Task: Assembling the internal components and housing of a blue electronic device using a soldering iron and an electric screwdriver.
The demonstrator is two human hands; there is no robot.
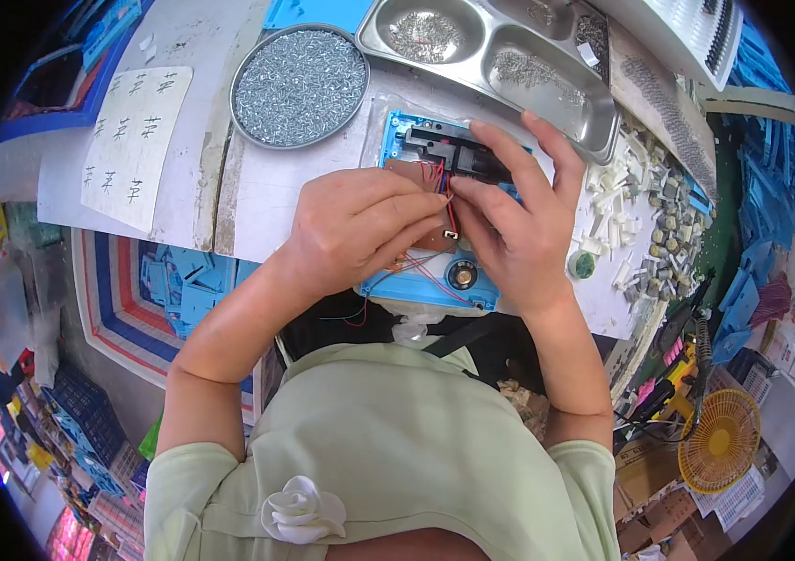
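Blue housing [416, 280] sits at the counter [276, 187] edge, both hands over it. Left hand [355, 224] fingers pinch at red wires [449, 210] by the brown circuit board [411, 173]; right hand [519, 220] fingers press the black part [444, 145]. Round tray of screws [299, 86] lies just beyond.

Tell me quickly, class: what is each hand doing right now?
Left hand: fingers pinched on the wires over the blue housing.
Right hand: fingers resting on the black part, steadying it; not clearly gripping.
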